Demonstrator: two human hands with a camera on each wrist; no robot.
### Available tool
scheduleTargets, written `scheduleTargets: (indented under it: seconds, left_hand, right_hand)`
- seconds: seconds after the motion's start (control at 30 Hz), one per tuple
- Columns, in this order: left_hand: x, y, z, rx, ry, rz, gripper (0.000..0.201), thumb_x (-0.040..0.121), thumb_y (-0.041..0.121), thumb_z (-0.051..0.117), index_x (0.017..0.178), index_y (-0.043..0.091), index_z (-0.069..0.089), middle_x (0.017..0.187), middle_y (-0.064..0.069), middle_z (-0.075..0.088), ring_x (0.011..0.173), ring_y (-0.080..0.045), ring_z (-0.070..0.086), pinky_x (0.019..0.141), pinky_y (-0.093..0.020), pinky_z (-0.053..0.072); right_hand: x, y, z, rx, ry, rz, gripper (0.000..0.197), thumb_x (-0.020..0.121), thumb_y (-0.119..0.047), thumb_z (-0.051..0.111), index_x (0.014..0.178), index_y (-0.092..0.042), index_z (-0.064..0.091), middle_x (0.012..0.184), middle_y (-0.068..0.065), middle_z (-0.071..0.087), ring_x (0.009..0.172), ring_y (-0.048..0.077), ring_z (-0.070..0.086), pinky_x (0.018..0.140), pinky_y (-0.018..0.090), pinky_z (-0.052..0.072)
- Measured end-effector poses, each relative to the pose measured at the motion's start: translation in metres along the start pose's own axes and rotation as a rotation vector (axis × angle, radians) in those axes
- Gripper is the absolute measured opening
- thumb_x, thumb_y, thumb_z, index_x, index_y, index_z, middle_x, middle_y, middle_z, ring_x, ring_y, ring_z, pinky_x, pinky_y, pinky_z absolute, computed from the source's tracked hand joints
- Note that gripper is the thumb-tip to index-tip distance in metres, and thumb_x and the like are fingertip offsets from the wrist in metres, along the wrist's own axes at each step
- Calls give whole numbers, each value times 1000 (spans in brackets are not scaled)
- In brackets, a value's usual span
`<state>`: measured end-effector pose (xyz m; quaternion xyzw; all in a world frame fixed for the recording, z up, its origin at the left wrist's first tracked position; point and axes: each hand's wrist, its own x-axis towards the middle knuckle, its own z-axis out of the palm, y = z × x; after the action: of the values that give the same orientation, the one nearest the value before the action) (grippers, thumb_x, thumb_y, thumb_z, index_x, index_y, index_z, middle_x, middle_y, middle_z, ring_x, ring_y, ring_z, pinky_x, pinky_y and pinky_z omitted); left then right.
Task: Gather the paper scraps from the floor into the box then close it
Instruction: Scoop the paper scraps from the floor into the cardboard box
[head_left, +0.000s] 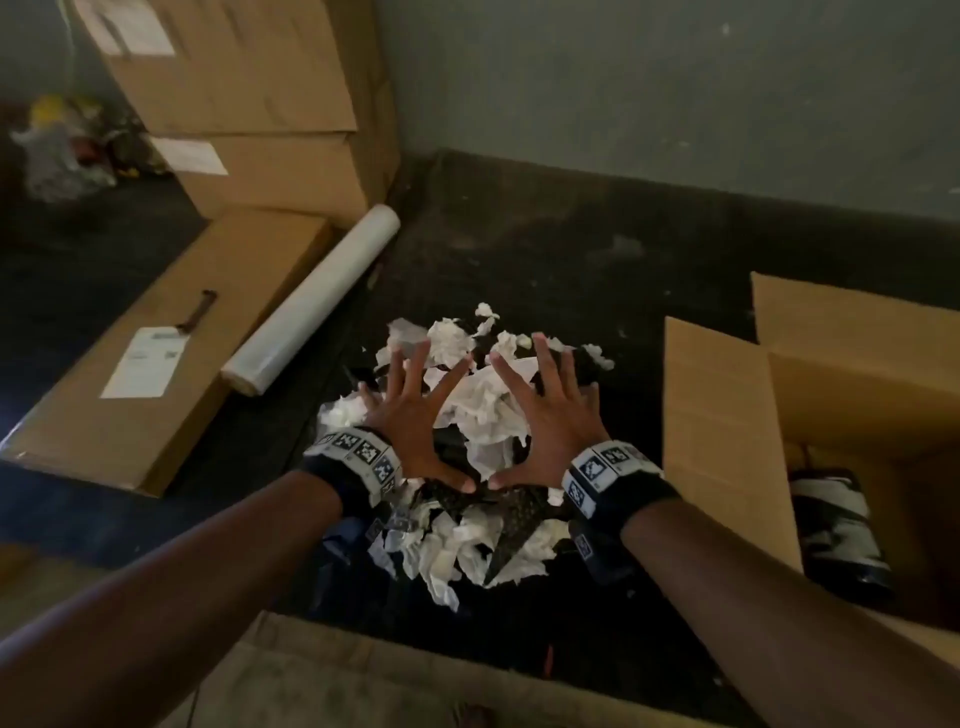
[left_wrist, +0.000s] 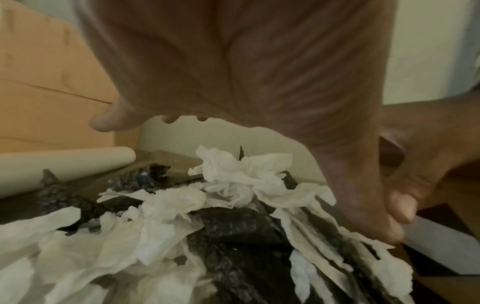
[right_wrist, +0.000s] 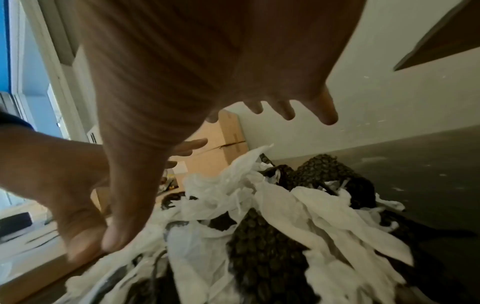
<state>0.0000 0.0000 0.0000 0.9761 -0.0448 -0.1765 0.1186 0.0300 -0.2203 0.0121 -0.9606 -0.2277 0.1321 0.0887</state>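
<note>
- Lying far left on the dark floor (head_left: 597, 249): a flat cardboard carton (head_left: 156, 353) w/ a white label, taller stacked cartons (head_left: 249, 104) behind it by the wall.
- A white roll (head_left: 317, 296) rests just beside the flat carton, angled toward the wall.
- Left hand (head_left: 410, 415) is over the left half of the paper scraps (head_left: 483, 410), palm down, fingers straight & spread wide apart, gripping nothing.
- The scraps sit in a heap on the floor in the middle, white crumpled bits mixed w/ dark bubbly wrap (right_wrist: 265, 257).
- Right hand (head_left: 545, 415) mirrors it over the right half, fingers spread apart too, holding nothing; the thumb tips of both hands touch or nearly touch above the heap.
- Can't tell from the wrist views if the palms press on the paper or hover just above.
- Box (head_left: 727, 426) stands right of the heap, flaps up & open, w/ some dark and white stuff (head_left: 836, 525) already inside.
</note>
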Motion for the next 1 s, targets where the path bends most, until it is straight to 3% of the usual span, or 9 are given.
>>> scheduleTargets:
  seconds: [0.23,0.37,0.5,0.63,0.73,0.87,0.93,1.0]
  left_hand:
    - [72,-6,15,30,-168,-135,167,25,83,83,128,58,-46,148,1,-55,138,-43,-42,103,-86,3]
    - [96,-17,32,-5,-269,-200,169,27,77,88,133,59,-43,146,-2,-56,136,-45,-42,100,-89,6]
    - [101,-28,65,-33,-327,-217,161,37,75,88,127,62,-45,147,-2,-55,138,-50,-37,99,-89,9]
    - [111,-34,97,-62,-253,-245,153,45,72,88,128,67,-41,151,1,-51,140,-46,-38,97,-90,5]
    - [112,-37,104,-71,-222,-229,149,47,76,84,137,64,-34,155,1,-46,141,-44,-37,101,-88,6]
    - [105,-35,112,-140,-89,-193,131,64,71,80,150,57,-17,163,0,-32,148,-38,-27,115,-72,7]
    - [105,-34,119,-162,-2,-177,121,71,65,78,155,51,-7,166,-4,-22,152,-35,-17,121,-62,15]
    - [107,-32,125,-183,84,-179,115,75,58,80,157,47,1,168,-6,-10,155,-32,-3,118,-56,29]
  right_hand:
    - [84,7,9,-24,-235,31,166,25,-76,87,139,-58,-33,149,0,-50,141,47,-32,100,86,5]
    - [114,17,33,-9,-336,61,166,26,-73,89,138,-58,-33,150,2,-49,140,49,-33,93,89,11]
    - [130,28,73,-18,-370,59,166,23,-74,88,132,-63,-37,150,4,-49,140,54,-27,101,82,20]
    - [137,31,108,-88,-310,65,151,46,-71,86,141,-56,-30,158,13,-33,144,54,-13,111,74,14]
    - [140,32,120,-61,-285,84,146,48,-70,84,143,-56,-26,161,11,-23,144,53,-5,111,72,19]
    - [143,33,127,11,-246,130,134,56,-64,84,141,-62,-19,163,3,-17,146,48,-4,113,67,23]
    - [141,34,129,39,-214,122,125,62,-62,82,146,-59,-10,164,2,-11,147,46,-1,114,63,25]
    - [139,34,132,73,-159,115,116,67,-60,79,150,-56,-2,164,1,-6,147,44,3,115,60,27]
